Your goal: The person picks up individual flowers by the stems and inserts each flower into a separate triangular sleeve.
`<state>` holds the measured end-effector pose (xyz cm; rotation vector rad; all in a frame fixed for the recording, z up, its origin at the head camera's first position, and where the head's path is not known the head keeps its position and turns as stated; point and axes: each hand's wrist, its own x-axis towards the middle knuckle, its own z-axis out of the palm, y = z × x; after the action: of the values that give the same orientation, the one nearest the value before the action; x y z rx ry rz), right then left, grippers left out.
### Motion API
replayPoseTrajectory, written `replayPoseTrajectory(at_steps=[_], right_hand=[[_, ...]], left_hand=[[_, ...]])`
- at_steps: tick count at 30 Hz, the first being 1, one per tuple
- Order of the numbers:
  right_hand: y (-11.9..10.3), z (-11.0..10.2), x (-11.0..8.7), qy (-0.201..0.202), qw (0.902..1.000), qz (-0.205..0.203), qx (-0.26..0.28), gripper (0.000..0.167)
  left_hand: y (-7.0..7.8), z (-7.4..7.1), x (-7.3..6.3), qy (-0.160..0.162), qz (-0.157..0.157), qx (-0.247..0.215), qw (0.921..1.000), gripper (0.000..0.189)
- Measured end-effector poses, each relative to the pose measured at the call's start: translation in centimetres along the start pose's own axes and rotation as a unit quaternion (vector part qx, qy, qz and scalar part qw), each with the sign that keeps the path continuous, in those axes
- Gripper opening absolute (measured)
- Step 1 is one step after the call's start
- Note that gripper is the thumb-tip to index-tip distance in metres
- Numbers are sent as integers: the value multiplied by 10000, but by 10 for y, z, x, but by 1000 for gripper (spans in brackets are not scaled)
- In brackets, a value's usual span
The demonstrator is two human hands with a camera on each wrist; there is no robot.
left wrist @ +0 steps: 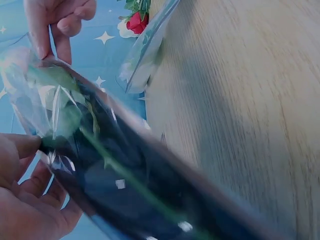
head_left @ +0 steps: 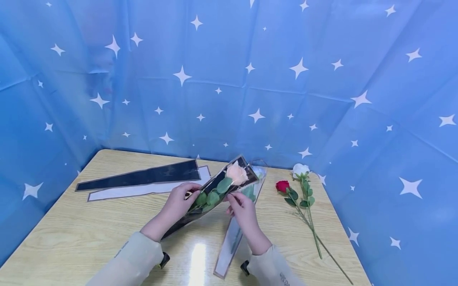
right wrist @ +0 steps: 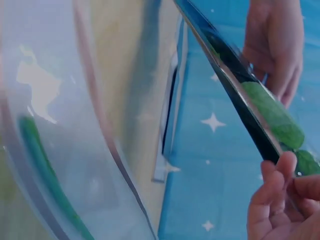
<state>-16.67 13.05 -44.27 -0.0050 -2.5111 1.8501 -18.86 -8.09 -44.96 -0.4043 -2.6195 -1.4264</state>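
A black-backed clear flower sleeve [head_left: 179,223] with a pale peach rose [head_left: 237,173] and its green leaves inside is held tilted above the table. My left hand [head_left: 182,200] pinches the sleeve's left edge between thumb and fingers, beside the leaves. On the opposite edge, just below the bloom, my right hand [head_left: 244,212] pinches it too. The left wrist view shows the green stem [left wrist: 130,177] running down through the shiny film. Under my right hand lies a white sleeve [head_left: 223,254] with a pale bluish rose [head_left: 258,171] in it, partly hidden.
A flat black sleeve [head_left: 143,176] overlaps a white one [head_left: 118,193] at the table's back left. To the right, a red rose [head_left: 282,186] and a white rose [head_left: 300,170] lie with stems crossed. A blue starred curtain [head_left: 222,99] encloses the wooden table [head_left: 71,226].
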Motion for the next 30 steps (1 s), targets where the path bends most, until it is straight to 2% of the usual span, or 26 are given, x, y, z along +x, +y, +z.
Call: replayPoseTrajectory(at_steps=[4, 9, 16, 23, 26, 30], right_hand=[[2, -4, 13, 212, 9997, -100, 86, 22], [-2, -12, 25, 508, 9983, -162, 214, 24], [-5, -24, 42, 798, 9947, 139, 627, 23], [-6, -36, 59, 1009, 9899, 406, 911, 23], [-5, -38, 64, 1047, 9865, 605, 1103, 23], [-2, -37, 69, 1014, 9830, 855, 1271, 26]], left_hand=[[-3, 2, -1, -85, -11, 77, 9999, 18], [-8, 6, -4, -347, -65, 53, 9994, 17], [-20, 18, -14, -908, 298, 31, 9954, 6], [-25, 35, -27, -1442, 284, 60, 9891, 6], [-23, 41, -30, -1425, 344, -24, 9892, 5], [-21, 52, -34, -1098, 398, -177, 9930, 4]])
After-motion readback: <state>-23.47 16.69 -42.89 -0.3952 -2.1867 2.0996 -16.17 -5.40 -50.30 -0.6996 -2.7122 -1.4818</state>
